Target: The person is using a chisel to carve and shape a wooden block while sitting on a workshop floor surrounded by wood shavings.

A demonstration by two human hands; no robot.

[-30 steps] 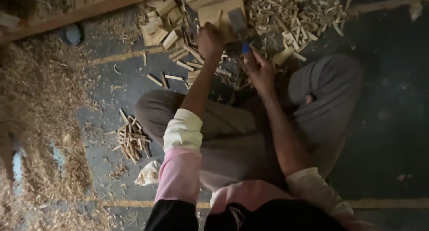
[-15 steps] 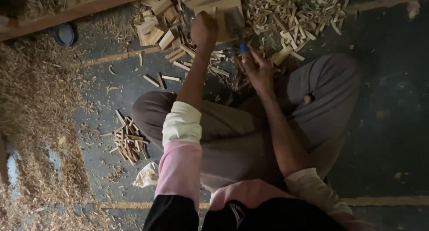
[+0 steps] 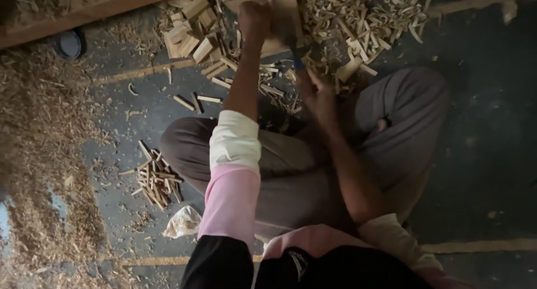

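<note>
I sit cross-legged on a dark floor. My left hand reaches forward and grips a pale wooden block that rests near the top edge of the view. Just below the block, my right hand is closed around a small cutting tool with a blue handle; its dark blade points up toward the block. The blade tip is blurred, so I cannot tell whether it touches the wood. Split slivers lie on the floor between my hands and my knees.
A heap of wood chips lies at the top right and cut blocks at the top left. There is a bundle of thin sticks by my left knee, a crumpled white bag, sawdust along the left, a wooden beam and a dark round lid.
My left hand has lifted the block a little farther away from me. The right hand with the tool stays near the same spot below it.
</note>
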